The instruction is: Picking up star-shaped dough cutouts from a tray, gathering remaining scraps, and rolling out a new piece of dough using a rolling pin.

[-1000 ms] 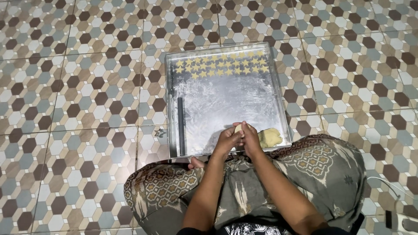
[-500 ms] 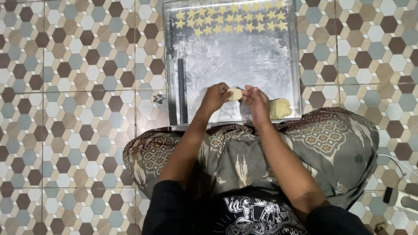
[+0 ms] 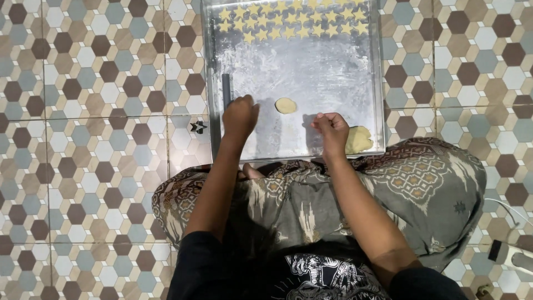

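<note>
On the floor point(image 3: 83, 139) in front of my crossed legs sits a floured metal tray point(image 3: 355, 72). My left hand point(image 3: 240, 116) hovers over the tray's left side, fingers curled loosely downward; I cannot tell whether they pinch anything. Just beside it, along the tray's left edge, lies a dark rod point(image 3: 226, 90). My right hand point(image 3: 331, 129) is over the near right part of the tray, fingers pressed together into a loose fist; what, if anything, sits inside it is hidden. Between the two hands, apart from both, a small flat dough disc point(image 3: 286, 105) lies on the tray. A larger dough lump point(image 3: 360, 139) rests in the near right corner, just beside my right hand. Rows of star cutouts point(image 3: 294, 22) line the far end. A small dark cutter point(image 3: 197, 127) lies on the floor just left of the tray.
</note>
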